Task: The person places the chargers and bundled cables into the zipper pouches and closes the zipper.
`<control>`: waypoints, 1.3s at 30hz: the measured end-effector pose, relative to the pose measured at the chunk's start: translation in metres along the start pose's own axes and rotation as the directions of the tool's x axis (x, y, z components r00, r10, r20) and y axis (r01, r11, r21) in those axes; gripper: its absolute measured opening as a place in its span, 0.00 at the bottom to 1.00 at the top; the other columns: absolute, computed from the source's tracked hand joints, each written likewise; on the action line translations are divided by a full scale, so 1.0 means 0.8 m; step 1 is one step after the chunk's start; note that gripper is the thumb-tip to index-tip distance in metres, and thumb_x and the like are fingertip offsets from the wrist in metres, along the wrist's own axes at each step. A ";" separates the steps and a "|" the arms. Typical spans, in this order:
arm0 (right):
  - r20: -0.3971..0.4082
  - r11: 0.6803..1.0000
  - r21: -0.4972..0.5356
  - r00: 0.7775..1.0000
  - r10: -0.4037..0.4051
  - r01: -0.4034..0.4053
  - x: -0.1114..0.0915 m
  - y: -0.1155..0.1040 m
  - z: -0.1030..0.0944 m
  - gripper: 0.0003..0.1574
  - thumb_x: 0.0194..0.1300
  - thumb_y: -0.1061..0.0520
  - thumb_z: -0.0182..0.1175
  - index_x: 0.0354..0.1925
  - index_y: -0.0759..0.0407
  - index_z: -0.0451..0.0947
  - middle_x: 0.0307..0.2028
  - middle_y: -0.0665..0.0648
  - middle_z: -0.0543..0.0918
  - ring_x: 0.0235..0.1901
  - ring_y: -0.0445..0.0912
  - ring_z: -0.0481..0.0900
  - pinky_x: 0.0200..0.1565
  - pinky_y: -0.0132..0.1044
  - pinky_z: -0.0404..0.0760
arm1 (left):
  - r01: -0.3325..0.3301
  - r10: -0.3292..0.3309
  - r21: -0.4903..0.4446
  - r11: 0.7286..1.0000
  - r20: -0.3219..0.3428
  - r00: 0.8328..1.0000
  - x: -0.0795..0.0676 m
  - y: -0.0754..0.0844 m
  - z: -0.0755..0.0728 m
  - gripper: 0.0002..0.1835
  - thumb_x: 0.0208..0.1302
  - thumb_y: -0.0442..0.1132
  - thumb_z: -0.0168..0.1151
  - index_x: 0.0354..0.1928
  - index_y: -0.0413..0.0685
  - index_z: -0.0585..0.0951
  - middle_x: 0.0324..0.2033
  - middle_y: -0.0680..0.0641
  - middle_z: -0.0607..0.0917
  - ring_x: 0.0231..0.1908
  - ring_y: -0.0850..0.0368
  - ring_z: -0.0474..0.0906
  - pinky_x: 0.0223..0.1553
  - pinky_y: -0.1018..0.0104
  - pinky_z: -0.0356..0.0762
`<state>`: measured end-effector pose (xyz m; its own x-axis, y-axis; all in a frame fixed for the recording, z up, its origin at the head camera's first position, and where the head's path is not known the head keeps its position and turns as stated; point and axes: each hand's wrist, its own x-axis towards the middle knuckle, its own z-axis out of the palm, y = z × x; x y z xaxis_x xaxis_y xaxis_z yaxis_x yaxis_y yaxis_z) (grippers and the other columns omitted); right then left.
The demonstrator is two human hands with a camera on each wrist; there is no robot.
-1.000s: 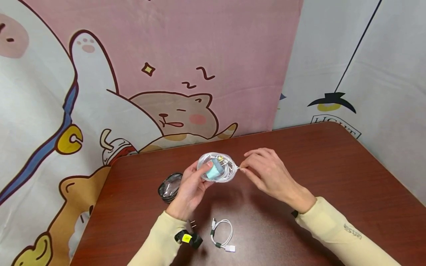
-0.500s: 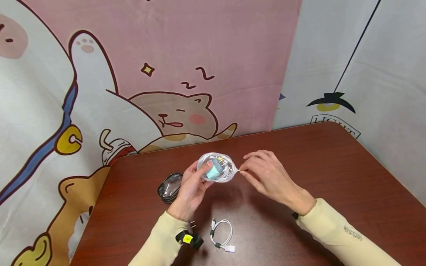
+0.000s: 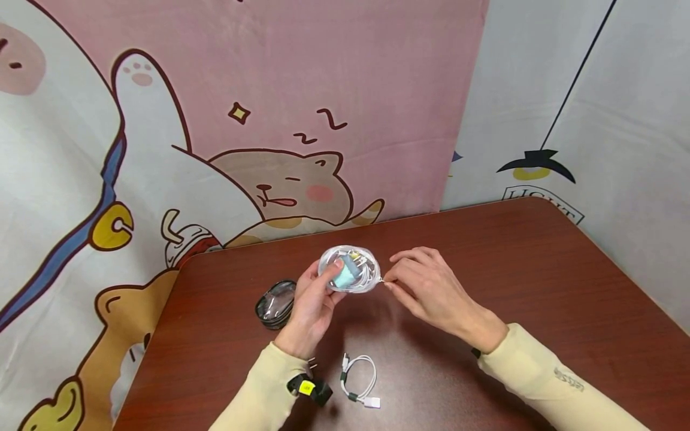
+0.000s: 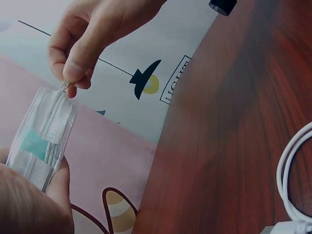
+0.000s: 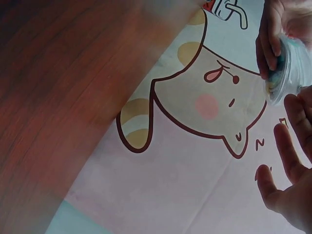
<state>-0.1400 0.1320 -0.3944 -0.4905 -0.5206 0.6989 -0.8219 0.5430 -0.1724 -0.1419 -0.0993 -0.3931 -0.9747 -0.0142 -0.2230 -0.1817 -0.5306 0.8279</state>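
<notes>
My left hand (image 3: 309,308) grips a clear oval zip case (image 3: 372,281) above the table, thumb on its top face. Through the plastic show a mint-and-blue charger plug (image 3: 347,272) with metal prongs and a coiled white cable. At the case's right end, my right hand (image 3: 431,290) pinches the small zipper pull (image 3: 382,280) between thumb and forefinger. In the left wrist view the case (image 4: 46,122) stands edge-on, with the pull at its upper end. The right wrist view shows the case (image 5: 287,73) above the right hand's spread outer fingers.
A black-trimmed clear case (image 3: 275,305) lies left of my left forearm. Nearer the front, a short white USB cable (image 3: 375,377) lies looped with dark ties. A plug's prongs (image 3: 312,363) peek out beside the left wrist camera (image 3: 309,389). A printed curtain (image 3: 377,120) hangs behind the table.
My right hand has shifted slightly left and down with the zipper pull, along the case's right end. The left hand keeps its grip; the case has turned slightly.
</notes>
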 end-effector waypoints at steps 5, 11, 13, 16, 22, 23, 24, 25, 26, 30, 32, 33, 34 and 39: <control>-0.031 1.000 0.000 1.000 -0.005 0.005 0.000 -0.002 0.004 0.08 0.59 0.61 0.71 0.37 0.53 0.82 0.36 0.47 0.86 0.51 0.51 0.82 0.51 0.57 0.75 | -0.010 0.010 -0.015 1.000 -0.018 1.000 -0.001 -0.001 0.001 0.15 0.71 0.30 0.62 0.56 0.34 0.75 0.40 0.45 0.86 0.37 0.57 0.87 0.38 0.63 0.86; -0.032 1.000 0.024 0.999 -0.010 0.011 0.002 -0.006 0.009 0.08 0.60 0.61 0.70 0.38 0.53 0.83 0.36 0.46 0.87 0.51 0.51 0.82 0.52 0.56 0.75 | -0.023 0.022 -0.029 0.999 -0.030 0.999 -0.001 -0.003 0.002 0.16 0.71 0.31 0.62 0.57 0.34 0.75 0.40 0.46 0.86 0.37 0.57 0.87 0.39 0.63 0.86; -0.035 0.999 0.030 0.999 -0.016 0.017 0.002 -0.007 0.010 0.07 0.60 0.61 0.69 0.38 0.53 0.83 0.36 0.46 0.87 0.51 0.51 0.82 0.52 0.56 0.75 | -0.030 0.029 -0.034 0.999 -0.030 0.999 -0.002 -0.003 0.002 0.17 0.71 0.31 0.63 0.58 0.34 0.75 0.40 0.46 0.86 0.37 0.57 0.87 0.40 0.63 0.86; -0.040 0.999 0.030 0.999 -0.020 0.022 0.003 -0.008 0.010 0.07 0.61 0.61 0.69 0.38 0.53 0.83 0.36 0.47 0.87 0.51 0.51 0.82 0.52 0.56 0.75 | -0.036 0.035 -0.037 0.999 -0.030 0.999 -0.002 -0.003 0.003 0.17 0.71 0.31 0.63 0.58 0.34 0.74 0.41 0.45 0.86 0.38 0.57 0.87 0.40 0.63 0.86; -0.051 0.999 0.041 0.999 -0.006 0.008 0.001 -0.010 0.013 0.04 0.63 0.60 0.68 0.38 0.54 0.83 0.36 0.48 0.86 0.51 0.51 0.82 0.53 0.55 0.75 | -0.038 0.036 -0.044 0.998 -0.045 0.998 -0.004 -0.005 0.005 0.17 0.72 0.31 0.62 0.58 0.34 0.73 0.41 0.45 0.86 0.38 0.57 0.87 0.40 0.63 0.86; -0.051 0.999 0.048 0.999 -0.001 0.003 0.001 -0.011 0.014 0.04 0.64 0.59 0.68 0.38 0.55 0.83 0.36 0.48 0.86 0.51 0.51 0.83 0.53 0.55 0.75 | -0.038 0.036 -0.047 0.998 -0.047 0.998 -0.004 -0.006 0.006 0.17 0.72 0.31 0.62 0.59 0.34 0.73 0.41 0.45 0.86 0.38 0.57 0.87 0.40 0.63 0.86; -0.052 0.998 0.056 0.999 0.004 -0.001 0.001 -0.012 0.015 0.03 0.65 0.58 0.67 0.38 0.55 0.83 0.37 0.49 0.87 0.51 0.51 0.83 0.54 0.54 0.75 | -0.040 0.037 -0.050 0.998 -0.049 0.998 -0.004 -0.006 0.008 0.17 0.72 0.31 0.62 0.59 0.34 0.73 0.41 0.45 0.86 0.38 0.57 0.86 0.40 0.63 0.86; -0.054 0.998 0.063 0.998 0.011 -0.008 0.000 -0.014 0.015 0.03 0.66 0.58 0.66 0.38 0.55 0.83 0.37 0.49 0.87 0.51 0.51 0.83 0.54 0.54 0.75 | -0.041 0.039 -0.053 0.998 -0.050 0.998 -0.004 -0.006 0.009 0.17 0.72 0.31 0.62 0.59 0.34 0.73 0.41 0.46 0.86 0.38 0.57 0.86 0.40 0.63 0.86; -0.056 0.998 0.069 0.998 0.018 -0.014 0.000 -0.015 0.016 0.03 0.67 0.57 0.66 0.38 0.56 0.83 0.38 0.49 0.87 0.51 0.51 0.83 0.55 0.53 0.75 | -0.044 0.042 -0.057 0.997 -0.050 0.998 -0.004 -0.006 0.010 0.17 0.72 0.31 0.62 0.59 0.34 0.73 0.41 0.46 0.86 0.38 0.57 0.86 0.40 0.63 0.86; -0.068 0.997 0.076 0.997 0.034 -0.029 0.000 -0.018 0.017 0.03 0.67 0.57 0.67 0.38 0.56 0.84 0.38 0.50 0.87 0.51 0.51 0.83 0.56 0.52 0.75 | -0.055 0.052 -0.057 0.997 -0.046 0.998 -0.005 -0.006 0.014 0.18 0.72 0.31 0.62 0.60 0.34 0.73 0.42 0.45 0.85 0.38 0.57 0.86 0.41 0.63 0.86; -0.074 0.997 0.075 0.997 0.038 -0.032 0.000 -0.018 0.017 0.04 0.66 0.58 0.68 0.38 0.56 0.84 0.38 0.50 0.87 0.50 0.51 0.83 0.56 0.51 0.75 | -0.058 0.055 -0.054 0.997 -0.048 0.997 -0.006 -0.006 0.014 0.18 0.72 0.32 0.62 0.60 0.34 0.73 0.42 0.45 0.85 0.39 0.57 0.86 0.40 0.63 0.86; -0.077 0.997 0.073 0.996 0.038 -0.032 -0.001 -0.019 0.018 0.04 0.66 0.58 0.68 0.38 0.56 0.84 0.38 0.50 0.87 0.50 0.51 0.83 0.56 0.51 0.75 | -0.058 0.056 -0.053 0.997 -0.050 0.997 -0.006 -0.006 0.014 0.18 0.72 0.32 0.62 0.60 0.34 0.73 0.42 0.45 0.85 0.38 0.57 0.86 0.40 0.63 0.86; -0.082 0.997 0.076 0.996 0.037 -0.031 0.000 -0.019 0.019 0.04 0.65 0.58 0.69 0.38 0.56 0.84 0.38 0.51 0.87 0.50 0.51 0.83 0.56 0.52 0.75 | -0.059 0.056 -0.055 0.997 -0.054 0.997 -0.006 -0.006 0.014 0.18 0.72 0.32 0.62 0.60 0.34 0.73 0.42 0.45 0.85 0.38 0.57 0.86 0.40 0.63 0.86; -0.116 0.997 0.078 0.993 0.030 -0.021 0.000 -0.022 0.025 0.05 0.62 0.60 0.70 0.38 0.57 0.84 0.36 0.51 0.87 0.49 0.52 0.83 0.53 0.52 0.76 | -0.070 0.065 -0.068 0.995 -0.066 0.996 -0.009 -0.008 0.019 0.19 0.73 0.31 0.61 0.61 0.34 0.72 0.44 0.45 0.85 0.39 0.57 0.86 0.41 0.64 0.86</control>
<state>-0.1313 0.1093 -0.4048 -0.4778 -0.4243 0.7692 -0.8316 0.5006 -0.2405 -0.1355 -0.0830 -0.3894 -0.9738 -0.1046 -0.2020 -0.1041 -0.5847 0.8046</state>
